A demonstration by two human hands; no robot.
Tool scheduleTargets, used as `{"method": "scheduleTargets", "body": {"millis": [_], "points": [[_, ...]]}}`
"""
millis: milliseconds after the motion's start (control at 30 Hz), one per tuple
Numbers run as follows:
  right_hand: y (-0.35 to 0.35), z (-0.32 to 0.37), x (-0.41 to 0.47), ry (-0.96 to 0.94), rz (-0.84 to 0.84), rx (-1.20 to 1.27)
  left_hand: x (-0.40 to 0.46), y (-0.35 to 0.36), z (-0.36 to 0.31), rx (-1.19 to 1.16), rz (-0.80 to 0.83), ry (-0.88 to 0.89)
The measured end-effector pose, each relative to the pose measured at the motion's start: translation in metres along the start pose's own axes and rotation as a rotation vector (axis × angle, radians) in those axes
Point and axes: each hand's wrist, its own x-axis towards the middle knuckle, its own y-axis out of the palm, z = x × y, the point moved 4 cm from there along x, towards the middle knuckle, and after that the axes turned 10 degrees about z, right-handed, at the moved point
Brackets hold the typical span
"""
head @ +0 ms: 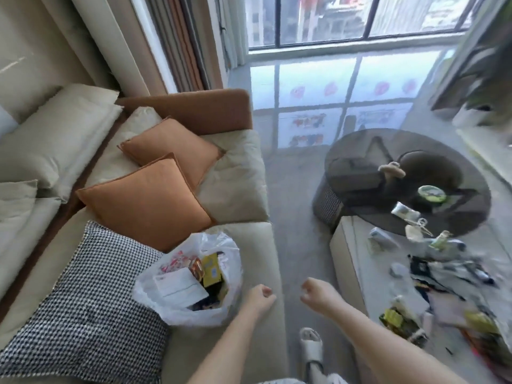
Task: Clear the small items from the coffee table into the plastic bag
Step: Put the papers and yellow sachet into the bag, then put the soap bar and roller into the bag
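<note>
A white plastic bag lies open on the sofa seat, holding a white box, a yellow packet and other small packets. My left hand hovers just right of the bag's mouth, fingers loosely curled, holding nothing. My right hand hangs over the floor gap between the sofa and the white coffee table, fingers loosely curled and empty. Several small items lie scattered and blurred across the table top, with a yellow-green packet near its front edge.
A round dark glass table stands beyond the white one, bearing a green tin. Orange cushions and a checked cushion lie on the beige sofa. My slippered foot stands on the grey floor.
</note>
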Motion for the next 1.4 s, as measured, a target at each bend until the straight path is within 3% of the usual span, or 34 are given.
{"method": "scheduleTargets", "body": {"millis": [400, 700, 1200, 1400], "points": [[-0.035, -0.212, -0.073, 0.270, -0.146, 0.295, 0.017, 0.166, -0.116, 0.395, 0.214, 0.123], [-0.024, -0.345, -0.098, 0.415, -0.147, 0.514, 0.035, 0.294, -0.153, 0.498, 0.308, 0.108], [0.006, -0.471, 0.004, 0.613, -0.197, 0.847, 0.170, 0.404, -0.159, 0.455, 0.405, 0.008], [0.022, -0.501, 0.071, 0.631, -0.212, 0.872, 0.252, 0.430, -0.158, 0.449, 0.328, 0.031]]}}
